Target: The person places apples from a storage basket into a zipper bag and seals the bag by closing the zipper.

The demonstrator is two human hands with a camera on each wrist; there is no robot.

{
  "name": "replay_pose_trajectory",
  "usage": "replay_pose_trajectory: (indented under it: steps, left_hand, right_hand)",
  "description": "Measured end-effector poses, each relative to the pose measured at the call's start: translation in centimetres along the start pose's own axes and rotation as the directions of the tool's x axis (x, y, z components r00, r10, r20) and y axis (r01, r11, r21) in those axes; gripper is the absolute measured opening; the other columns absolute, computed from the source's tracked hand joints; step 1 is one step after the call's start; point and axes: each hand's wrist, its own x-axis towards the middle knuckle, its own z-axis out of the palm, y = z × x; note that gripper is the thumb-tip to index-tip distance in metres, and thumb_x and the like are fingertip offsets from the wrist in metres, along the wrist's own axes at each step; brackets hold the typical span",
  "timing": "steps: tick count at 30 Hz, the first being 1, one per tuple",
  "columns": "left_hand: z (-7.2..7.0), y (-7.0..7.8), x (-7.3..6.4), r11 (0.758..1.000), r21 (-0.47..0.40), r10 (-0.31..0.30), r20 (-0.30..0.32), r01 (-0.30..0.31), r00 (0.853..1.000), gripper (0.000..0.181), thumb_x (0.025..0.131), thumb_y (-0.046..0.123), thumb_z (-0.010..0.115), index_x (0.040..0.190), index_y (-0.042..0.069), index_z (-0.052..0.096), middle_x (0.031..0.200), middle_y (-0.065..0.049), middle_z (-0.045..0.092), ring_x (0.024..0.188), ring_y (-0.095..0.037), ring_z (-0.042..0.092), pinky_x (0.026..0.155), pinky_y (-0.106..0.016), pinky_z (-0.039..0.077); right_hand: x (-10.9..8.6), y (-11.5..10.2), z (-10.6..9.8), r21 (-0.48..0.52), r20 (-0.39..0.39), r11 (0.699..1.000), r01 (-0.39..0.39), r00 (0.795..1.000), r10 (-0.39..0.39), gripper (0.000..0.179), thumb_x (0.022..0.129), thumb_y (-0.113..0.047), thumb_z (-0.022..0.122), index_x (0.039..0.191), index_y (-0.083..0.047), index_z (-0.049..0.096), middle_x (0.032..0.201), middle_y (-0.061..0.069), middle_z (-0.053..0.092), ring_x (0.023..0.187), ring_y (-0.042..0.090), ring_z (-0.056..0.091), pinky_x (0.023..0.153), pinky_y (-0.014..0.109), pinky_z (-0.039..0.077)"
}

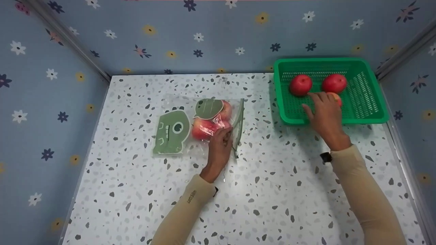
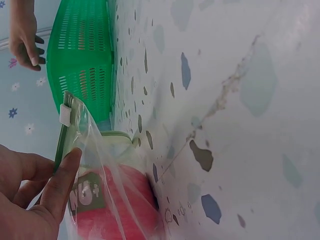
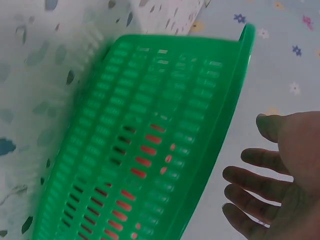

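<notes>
Apples: two lie inside a clear zip bag on the speckled table, and three more sit in a green basket at the table's far right.

Left hand: its fingers are curled on the bag's open edge, with the bagged apples just beyond the fingertips. In the left wrist view the thumb presses along the bag's green zip strip, pinching the plastic, and a red apple lies behind the film directly beside the thumb. A green leaf-shaped print and a larger green figure print mark the bag, both on the far side of the apples from this hand.

Right hand: it is reaching over the near rim of the basket, fingers extended and spread, gripping nothing. The right wrist view confirms the fingers are straight and apart, above the rim of the basket. A third apple shows just beyond the knuckles, largely hidden by the hand; whether the fingertips touch it cannot be told. The left red apple lies just past the index fingertip, and the right red apple just beyond the hidden one. Red shows through the basket's slots in the wrist view.

The two hands are well apart.
</notes>
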Motion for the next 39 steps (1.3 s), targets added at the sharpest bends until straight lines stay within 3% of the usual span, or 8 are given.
replay_pose_trajectory:
  steps: [11,20,25,33,39]
  left_hand:
    - [-0.2,0.3,0.0,0.999,0.010,-0.031,0.023,0.030,0.999,0.030,0.096,-0.010,0.066,0.126,-0.004,0.070,0.109,-0.016,0.069,0.096,-0.023,0.064,0.083,-0.034,0.060]
    - [-0.4,0.3,-0.2,1.000,-0.001,-0.024,0.024,0.024,0.999,0.028,0.098,-0.008,0.067,0.125,-0.005,0.070,0.107,-0.016,0.069,0.094,-0.023,0.063,0.083,-0.035,0.059]
    - [-0.4,0.2,-0.1,1.000,0.000,-0.014,0.019,0.014,1.000,0.026,0.098,-0.007,0.066,0.124,-0.005,0.071,0.105,-0.016,0.069,0.093,-0.022,0.062,0.082,-0.034,0.058]
    - [-0.3,0.1,-0.2,1.000,0.001,-0.014,0.019,0.014,1.000,0.028,0.096,-0.009,0.067,0.123,-0.005,0.071,0.106,-0.016,0.069,0.093,-0.023,0.063,0.082,-0.035,0.059]
    - [-0.4,0.2,-0.2,1.000,-0.007,-0.002,0.011,0.002,1.000,0.030,0.094,-0.012,0.067,0.123,-0.005,0.071,0.105,-0.017,0.069,0.092,-0.024,0.063,0.081,-0.036,0.059]
  right_hand:
    - [0.7,3.1,-1.3,-0.056,0.059,0.985,-0.163,0.984,0.167,0.048,0.101,-0.015,0.072,0.138,0.010,0.057,0.135,0.034,0.057,0.117,0.054,0.050,0.097,0.070,0.043]
    - [1.1,5.4,-1.9,-0.096,0.137,0.963,-0.250,0.955,0.262,0.049,0.098,-0.014,0.072,0.125,0.021,0.053,0.124,0.043,0.052,0.111,0.060,0.049,0.091,0.074,0.042]
    - [1.3,6.1,-1.9,-0.120,0.221,0.941,-0.316,0.916,0.335,0.055,0.099,-0.018,0.070,0.131,0.020,0.048,0.126,0.044,0.048,0.115,0.061,0.045,0.093,0.075,0.041]
    - [1.8,6.9,-1.8,-0.182,0.363,0.903,-0.389,0.827,0.429,0.068,0.101,-0.026,0.069,0.144,0.016,0.036,0.131,0.045,0.042,0.119,0.061,0.039,0.097,0.075,0.040]
    - [2.2,7.1,-1.7,-0.196,0.409,0.897,-0.396,0.799,0.441,0.070,0.101,-0.028,0.068,0.145,0.015,0.035,0.129,0.046,0.043,0.117,0.061,0.039,0.100,0.075,0.037]
